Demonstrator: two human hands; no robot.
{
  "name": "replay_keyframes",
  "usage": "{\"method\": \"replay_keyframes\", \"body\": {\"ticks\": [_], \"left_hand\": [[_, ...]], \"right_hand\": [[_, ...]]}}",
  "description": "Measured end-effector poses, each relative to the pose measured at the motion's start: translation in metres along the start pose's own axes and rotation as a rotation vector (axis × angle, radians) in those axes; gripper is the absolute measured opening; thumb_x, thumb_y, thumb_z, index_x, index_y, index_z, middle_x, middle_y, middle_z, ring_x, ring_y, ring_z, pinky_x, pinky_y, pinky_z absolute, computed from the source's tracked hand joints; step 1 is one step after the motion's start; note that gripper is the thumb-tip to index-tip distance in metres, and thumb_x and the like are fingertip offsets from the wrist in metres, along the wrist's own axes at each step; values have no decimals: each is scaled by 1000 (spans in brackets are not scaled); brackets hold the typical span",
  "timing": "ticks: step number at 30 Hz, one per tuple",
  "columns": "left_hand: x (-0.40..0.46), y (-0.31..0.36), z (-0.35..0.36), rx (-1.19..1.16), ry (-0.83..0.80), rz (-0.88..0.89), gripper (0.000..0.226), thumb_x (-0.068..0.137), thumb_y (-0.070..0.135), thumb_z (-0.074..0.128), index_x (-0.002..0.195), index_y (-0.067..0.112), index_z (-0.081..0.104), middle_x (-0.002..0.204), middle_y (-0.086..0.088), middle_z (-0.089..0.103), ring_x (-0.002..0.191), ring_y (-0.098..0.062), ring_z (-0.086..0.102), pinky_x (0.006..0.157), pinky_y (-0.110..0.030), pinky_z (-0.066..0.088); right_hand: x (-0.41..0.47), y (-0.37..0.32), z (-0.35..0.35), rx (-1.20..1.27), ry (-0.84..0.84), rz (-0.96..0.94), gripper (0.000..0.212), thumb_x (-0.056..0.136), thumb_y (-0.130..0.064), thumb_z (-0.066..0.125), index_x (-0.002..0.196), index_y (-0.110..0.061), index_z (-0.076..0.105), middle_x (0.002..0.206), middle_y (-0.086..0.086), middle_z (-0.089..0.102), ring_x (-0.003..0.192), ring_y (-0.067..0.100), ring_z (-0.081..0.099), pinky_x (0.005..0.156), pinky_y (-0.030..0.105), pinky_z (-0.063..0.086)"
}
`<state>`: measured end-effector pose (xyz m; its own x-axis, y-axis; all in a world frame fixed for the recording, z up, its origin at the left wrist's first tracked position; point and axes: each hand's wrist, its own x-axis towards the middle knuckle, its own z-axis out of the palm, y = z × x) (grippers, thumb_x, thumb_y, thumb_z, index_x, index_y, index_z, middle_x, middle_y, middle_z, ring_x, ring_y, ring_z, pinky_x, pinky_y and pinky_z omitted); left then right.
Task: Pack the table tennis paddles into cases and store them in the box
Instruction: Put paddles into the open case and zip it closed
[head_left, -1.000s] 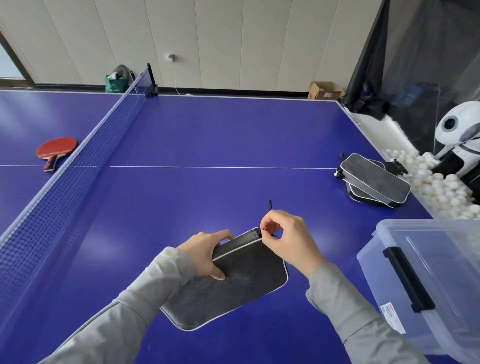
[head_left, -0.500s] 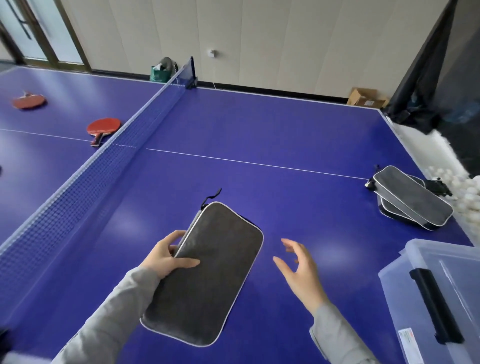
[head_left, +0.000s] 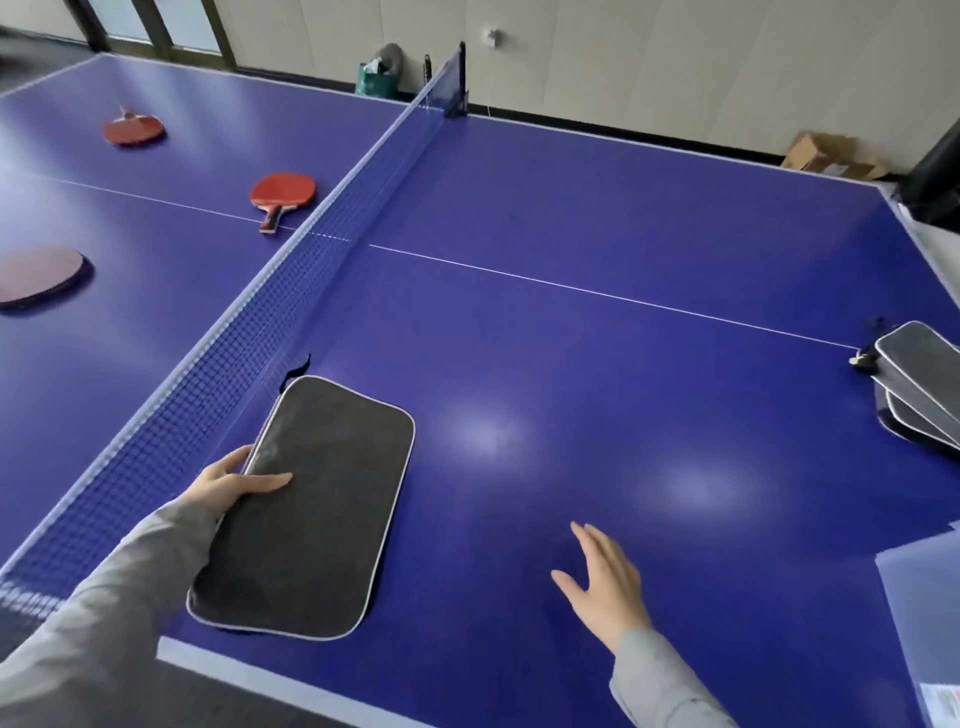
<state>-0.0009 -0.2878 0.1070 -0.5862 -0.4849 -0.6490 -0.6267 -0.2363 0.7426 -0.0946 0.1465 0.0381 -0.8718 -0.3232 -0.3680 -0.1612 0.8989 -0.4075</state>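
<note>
Left hand (head_left: 236, 486): grips the case (head_left: 311, 506) near the table's (head_left: 571, 218) front edge.
Right hand (head_left: 605, 579): spread, empty.
Risk: a one-handed hold could let the case slip.

The left hand (head_left: 236, 483) reaches forward from a grey sleeve and grips the long edge of a dark paddle case (head_left: 317, 504), thumb laid across its top face and fingers wrapped round the side. The right hand (head_left: 605, 584) hovers apart from it, palm down, fingers straight and spread, holding nothing
</note>
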Motion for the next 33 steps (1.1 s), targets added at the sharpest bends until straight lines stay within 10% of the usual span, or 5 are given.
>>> {"method": "replay_keyframes", "body": {"ticks": [33], "left_hand": [[84,-47,-49,427,30,40,47,66,26,85,108,13,67,100,-6,71,95,-27,65,91,-41,49]], "right_hand": [[3,-59,55,-160,-32,180,77,92,-56,46,152,-26,9,161,-2,7,148,17,4,113,38,26]]}}
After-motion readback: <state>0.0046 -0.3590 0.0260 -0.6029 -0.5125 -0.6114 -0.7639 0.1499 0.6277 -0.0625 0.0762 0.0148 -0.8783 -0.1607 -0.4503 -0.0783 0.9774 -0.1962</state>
